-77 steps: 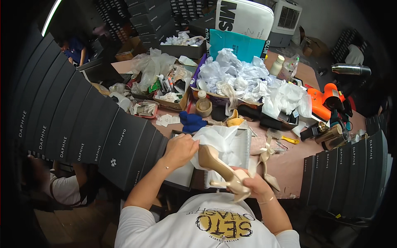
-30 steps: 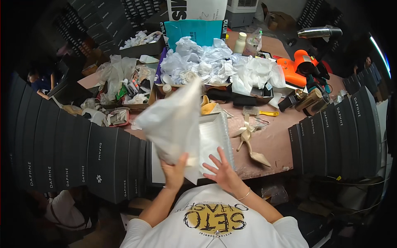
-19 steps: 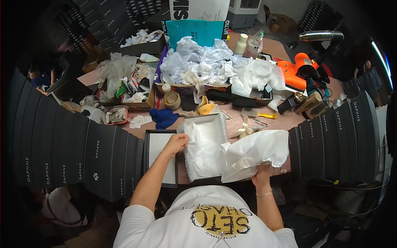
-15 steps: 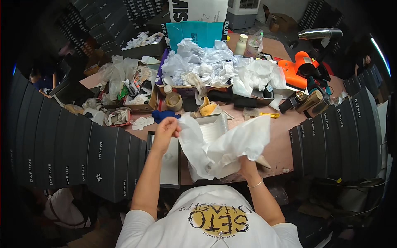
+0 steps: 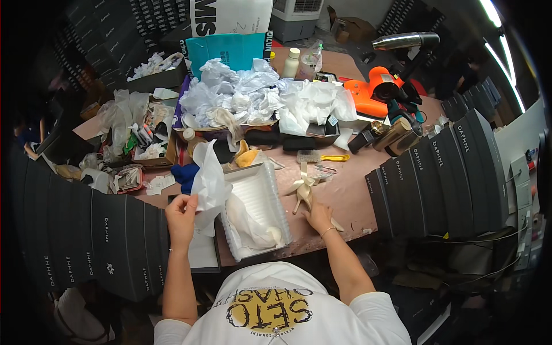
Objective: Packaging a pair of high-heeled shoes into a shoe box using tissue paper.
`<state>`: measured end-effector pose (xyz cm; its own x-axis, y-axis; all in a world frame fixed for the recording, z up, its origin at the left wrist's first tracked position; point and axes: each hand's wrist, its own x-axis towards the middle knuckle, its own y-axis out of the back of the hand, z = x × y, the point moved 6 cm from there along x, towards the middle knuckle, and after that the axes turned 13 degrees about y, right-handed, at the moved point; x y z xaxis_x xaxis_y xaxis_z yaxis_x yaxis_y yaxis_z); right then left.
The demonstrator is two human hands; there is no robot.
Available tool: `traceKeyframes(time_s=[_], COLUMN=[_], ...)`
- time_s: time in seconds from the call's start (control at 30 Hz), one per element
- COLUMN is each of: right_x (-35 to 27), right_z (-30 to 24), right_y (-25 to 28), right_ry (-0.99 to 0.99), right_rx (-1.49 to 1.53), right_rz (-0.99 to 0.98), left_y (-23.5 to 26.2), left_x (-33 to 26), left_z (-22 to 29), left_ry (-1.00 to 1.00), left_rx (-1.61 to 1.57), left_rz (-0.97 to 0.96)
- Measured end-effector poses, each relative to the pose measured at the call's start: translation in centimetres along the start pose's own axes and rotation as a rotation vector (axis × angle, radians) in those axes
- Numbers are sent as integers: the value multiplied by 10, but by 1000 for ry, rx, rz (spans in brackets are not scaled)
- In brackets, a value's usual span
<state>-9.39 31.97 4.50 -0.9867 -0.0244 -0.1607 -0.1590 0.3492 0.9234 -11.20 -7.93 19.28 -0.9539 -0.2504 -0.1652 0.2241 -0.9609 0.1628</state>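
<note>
The left hand (image 5: 181, 214) pinched a sheet of white tissue paper (image 5: 210, 183) at its lower edge and held it up just left of the open white shoe box (image 5: 275, 195); the sheet's far end trailed down into the box. The right hand (image 5: 318, 217), well apart to the right of the box, rested closed on a cream high-heeled shoe (image 5: 303, 190) lying on the brown table (image 5: 351, 184). By my reading, the box was lined but unfilled, the shoe not packed. Whether a second shoe lay under the paper was hidden. Beyond the box, crumpled tissue (image 5: 259, 98) and an orange tool (image 5: 374, 92) cluttered the far side, too jumbled to sort out.
</note>
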Motion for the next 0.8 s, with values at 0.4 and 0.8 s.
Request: traceKeyframes(time_s=[0.4,0.8], right_x=[-29,-118], right_z=[118,64], right_y=[-82,64], right_ry=[72,129], right_rx=[710,620], right_rz=[337,248], left_y=[-73,-77], left_x=[-43,-52], left_z=[59,-15], left_ry=[-335,-186], left_rx=[419,448], left_rz=[-122,-298])
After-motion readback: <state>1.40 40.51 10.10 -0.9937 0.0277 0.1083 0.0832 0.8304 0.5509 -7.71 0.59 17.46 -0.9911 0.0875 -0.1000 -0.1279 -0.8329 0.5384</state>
